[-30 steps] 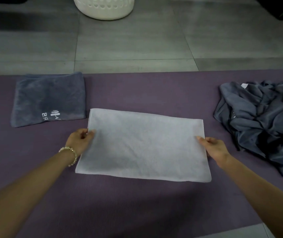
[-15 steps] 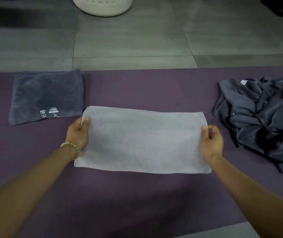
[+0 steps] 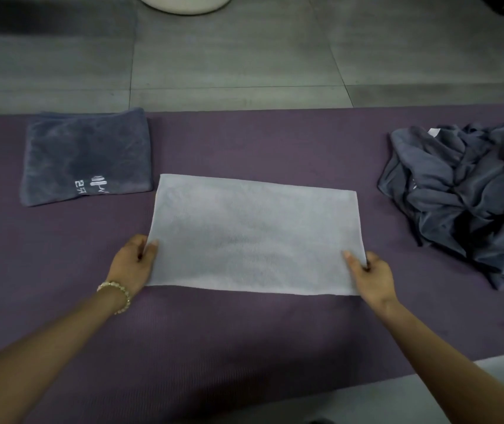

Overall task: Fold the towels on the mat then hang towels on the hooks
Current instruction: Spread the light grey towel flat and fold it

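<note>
The white towel point(image 3: 253, 237) lies flat on the middle of the purple mat point(image 3: 244, 338) as a wide rectangle, apparently already folded at least once, though the layers cannot be counted from above. The left hand point(image 3: 133, 264) pinches its left short edge near the front corner, thumb on top and fingers curled beneath. The right hand point(image 3: 370, 276) pinches the right short edge in the same way. Both grips suggest another fold is about to be made, most likely bringing one end over the other. To the left, just beside the white towel's far corner, a folded grey towel point(image 3: 87, 156) with pale lettering lies squared off, so one piece looks finished. Well apart on the right sits a crumpled heap of grey towels point(image 3: 465, 194), not yet folded; how many it holds cannot be told. Beyond the mat is tiled floor point(image 3: 229, 56) and the base of a white basket point(image 3: 183, 3). No hooks are in view, so the hanging stage appears entirely ahead, and the folding looks roughly at its midpoint or earlier.
</note>
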Action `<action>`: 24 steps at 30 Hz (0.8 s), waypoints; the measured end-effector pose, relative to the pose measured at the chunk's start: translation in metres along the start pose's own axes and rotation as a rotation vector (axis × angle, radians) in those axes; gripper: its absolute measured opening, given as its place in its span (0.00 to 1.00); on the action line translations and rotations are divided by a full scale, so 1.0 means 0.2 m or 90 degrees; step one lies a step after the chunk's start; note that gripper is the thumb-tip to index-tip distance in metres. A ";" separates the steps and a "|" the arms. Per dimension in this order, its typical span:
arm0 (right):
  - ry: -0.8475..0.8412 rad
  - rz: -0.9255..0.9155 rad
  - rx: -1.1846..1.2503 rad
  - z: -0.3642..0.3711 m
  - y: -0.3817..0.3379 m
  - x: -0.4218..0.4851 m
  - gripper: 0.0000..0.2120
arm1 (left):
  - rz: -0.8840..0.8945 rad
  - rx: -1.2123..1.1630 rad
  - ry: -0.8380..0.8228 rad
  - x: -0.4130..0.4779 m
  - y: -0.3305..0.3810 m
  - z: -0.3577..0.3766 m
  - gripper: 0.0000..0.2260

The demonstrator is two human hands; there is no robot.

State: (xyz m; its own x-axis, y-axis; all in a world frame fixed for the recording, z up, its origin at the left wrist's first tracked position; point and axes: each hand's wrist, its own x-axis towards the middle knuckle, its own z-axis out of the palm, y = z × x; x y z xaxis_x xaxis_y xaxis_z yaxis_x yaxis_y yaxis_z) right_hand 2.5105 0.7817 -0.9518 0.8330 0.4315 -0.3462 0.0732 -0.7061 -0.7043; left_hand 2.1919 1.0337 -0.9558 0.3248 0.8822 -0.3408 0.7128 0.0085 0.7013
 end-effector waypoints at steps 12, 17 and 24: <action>0.089 -0.022 -0.111 0.00 0.00 -0.04 0.14 | -0.011 0.051 0.076 -0.08 -0.05 0.01 0.12; -0.005 -0.304 -0.345 0.13 -0.02 -0.15 0.32 | -0.087 0.105 0.024 -0.04 0.00 -0.04 0.24; -0.193 -0.290 -0.540 0.29 0.02 -0.15 0.39 | -0.143 0.066 -0.184 0.03 0.05 -0.11 0.25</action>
State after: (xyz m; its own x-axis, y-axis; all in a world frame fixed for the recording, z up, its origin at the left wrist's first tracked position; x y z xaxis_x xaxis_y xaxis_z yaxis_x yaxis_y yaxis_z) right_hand 2.4541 0.7980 -0.9810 0.4624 0.8009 -0.3804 0.8141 -0.5535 -0.1758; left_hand 2.1869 1.0486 -0.9378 0.3042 0.6945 -0.6520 0.8409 0.1258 0.5263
